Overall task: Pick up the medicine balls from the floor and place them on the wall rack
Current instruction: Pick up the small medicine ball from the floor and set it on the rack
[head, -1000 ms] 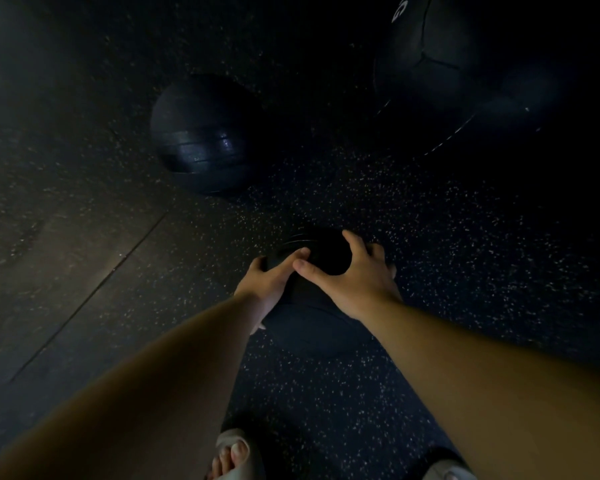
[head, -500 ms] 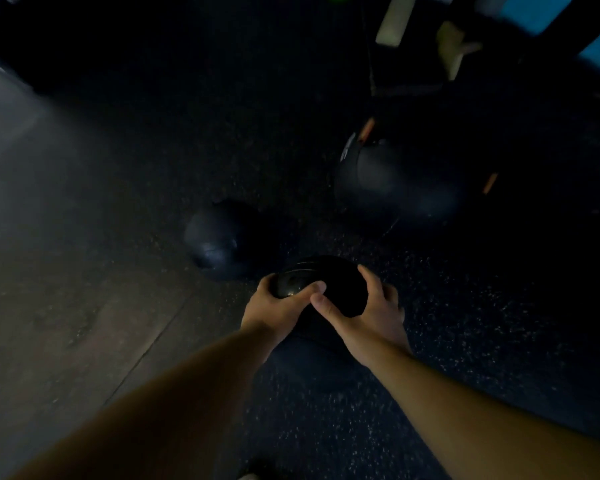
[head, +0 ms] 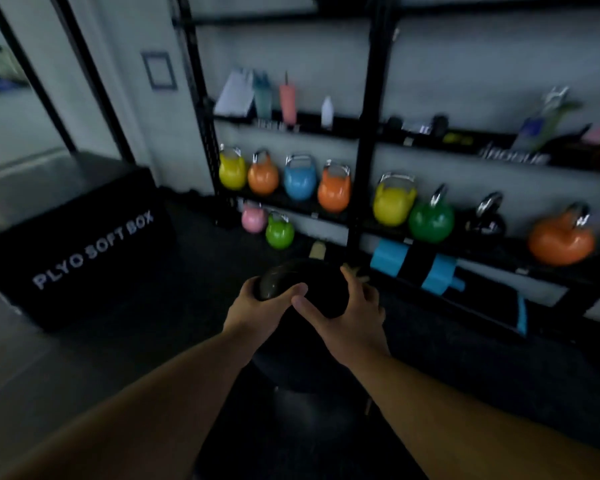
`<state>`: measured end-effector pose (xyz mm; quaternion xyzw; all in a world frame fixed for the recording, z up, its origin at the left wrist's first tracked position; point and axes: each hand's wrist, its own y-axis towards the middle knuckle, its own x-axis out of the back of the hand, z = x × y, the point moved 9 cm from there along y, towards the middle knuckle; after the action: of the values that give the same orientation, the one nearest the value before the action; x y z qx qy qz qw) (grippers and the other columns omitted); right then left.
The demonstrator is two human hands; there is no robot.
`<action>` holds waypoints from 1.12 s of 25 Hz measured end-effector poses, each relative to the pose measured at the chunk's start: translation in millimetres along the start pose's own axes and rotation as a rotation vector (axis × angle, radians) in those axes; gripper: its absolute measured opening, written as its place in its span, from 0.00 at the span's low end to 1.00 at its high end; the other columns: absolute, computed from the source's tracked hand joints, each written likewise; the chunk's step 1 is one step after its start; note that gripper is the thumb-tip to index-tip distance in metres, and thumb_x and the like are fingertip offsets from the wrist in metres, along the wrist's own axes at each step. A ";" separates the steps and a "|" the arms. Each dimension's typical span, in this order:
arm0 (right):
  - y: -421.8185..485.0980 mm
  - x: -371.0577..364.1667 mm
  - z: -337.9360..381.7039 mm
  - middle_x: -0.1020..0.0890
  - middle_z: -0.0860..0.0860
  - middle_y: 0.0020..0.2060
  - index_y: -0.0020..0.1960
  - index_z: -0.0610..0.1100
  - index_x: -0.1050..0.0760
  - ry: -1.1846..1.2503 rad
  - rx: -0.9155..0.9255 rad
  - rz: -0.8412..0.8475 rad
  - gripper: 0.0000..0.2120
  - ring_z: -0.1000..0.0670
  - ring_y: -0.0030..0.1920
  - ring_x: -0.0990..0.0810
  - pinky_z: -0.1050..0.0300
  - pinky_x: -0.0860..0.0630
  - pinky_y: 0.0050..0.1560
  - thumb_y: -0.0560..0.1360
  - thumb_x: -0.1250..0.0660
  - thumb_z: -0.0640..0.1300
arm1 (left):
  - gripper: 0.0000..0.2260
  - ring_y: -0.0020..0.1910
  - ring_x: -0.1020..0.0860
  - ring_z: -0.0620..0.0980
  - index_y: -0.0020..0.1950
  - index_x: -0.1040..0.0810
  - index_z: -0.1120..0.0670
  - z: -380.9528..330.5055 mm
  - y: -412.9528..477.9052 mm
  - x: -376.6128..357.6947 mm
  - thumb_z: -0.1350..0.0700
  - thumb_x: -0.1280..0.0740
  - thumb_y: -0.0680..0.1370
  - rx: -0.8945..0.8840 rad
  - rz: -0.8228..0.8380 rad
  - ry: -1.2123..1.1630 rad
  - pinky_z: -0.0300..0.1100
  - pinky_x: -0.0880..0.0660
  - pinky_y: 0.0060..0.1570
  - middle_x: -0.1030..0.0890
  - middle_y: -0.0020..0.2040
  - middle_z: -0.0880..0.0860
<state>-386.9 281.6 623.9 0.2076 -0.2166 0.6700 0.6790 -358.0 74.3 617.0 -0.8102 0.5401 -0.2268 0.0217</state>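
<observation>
A black medicine ball [head: 312,285] is held up in front of me, off the floor. My left hand [head: 260,308] grips its left side with the thumb across the top. On the ball's right side, my right hand [head: 347,313] has its fingers spread over it. The black wall rack [head: 366,140] stands ahead against the white wall, with shelves running left to right. The lower half of the ball is hidden behind my hands and forearms. The other medicine balls are out of view.
Coloured kettlebells [head: 300,181] fill the rack's lower shelves, and bottles [head: 288,100] stand on the upper one. A blue roller [head: 413,266] lies on the bottom shelf. A black plyo soft box [head: 73,244] sits on the floor to the left. Dark rubber floor [head: 174,299] lies between.
I have lifted the ball off the floor with both hands, and my view has swung up from the floor to the wall rack. The two other balls have dropped out of view.
</observation>
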 end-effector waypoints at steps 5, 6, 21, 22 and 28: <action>45.8 212.1 163.6 0.38 0.49 0.75 0.79 0.64 0.43 0.096 0.195 -0.211 0.59 0.38 0.73 0.35 0.39 0.30 0.70 0.52 0.36 0.85 | 0.43 0.52 0.15 0.53 0.64 0.23 0.41 -271.9 -44.9 -3.1 0.24 0.24 0.52 -0.272 -0.008 -0.048 0.47 0.18 0.53 0.15 0.59 0.51; 50.4 252.8 192.2 0.39 0.49 0.76 0.79 0.64 0.44 0.099 0.227 -0.252 0.59 0.38 0.74 0.36 0.39 0.31 0.70 0.52 0.36 0.85 | 0.46 0.54 0.15 0.55 0.66 0.22 0.43 -323.0 -57.0 -4.8 0.25 0.23 0.52 -0.334 -0.009 -0.068 0.50 0.17 0.57 0.15 0.61 0.53; 203.5 584.4 351.0 0.37 0.50 0.73 0.77 0.61 0.41 0.170 0.470 -0.675 0.55 0.39 0.72 0.39 0.44 0.34 0.63 0.57 0.31 0.82 | 0.50 0.59 0.16 0.55 0.73 0.25 0.42 -751.1 -52.3 -132.8 0.25 0.21 0.54 -0.832 0.198 -0.179 0.54 0.18 0.63 0.17 0.65 0.50; 219.6 590.9 350.1 0.37 0.50 0.73 0.77 0.60 0.41 0.186 0.474 -0.698 0.55 0.40 0.72 0.39 0.46 0.34 0.62 0.56 0.32 0.82 | 0.49 0.59 0.16 0.54 0.73 0.25 0.41 -765.4 -42.7 -143.9 0.26 0.22 0.54 -0.851 0.210 -0.172 0.53 0.18 0.63 0.17 0.65 0.50; 346.6 617.0 348.6 0.37 0.50 0.74 0.78 0.61 0.41 0.180 0.487 -0.728 0.56 0.40 0.73 0.39 0.41 0.33 0.67 0.57 0.31 0.82 | 0.50 0.49 0.20 0.44 0.74 0.26 0.39 -827.0 44.0 -195.5 0.26 0.24 0.53 -0.883 0.189 -0.188 0.40 0.22 0.48 0.20 0.56 0.44</action>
<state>-733.8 593.6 1260.0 0.3649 0.0945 0.4342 0.8182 -780.6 402.6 1278.5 -0.7060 0.6523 0.1025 -0.2562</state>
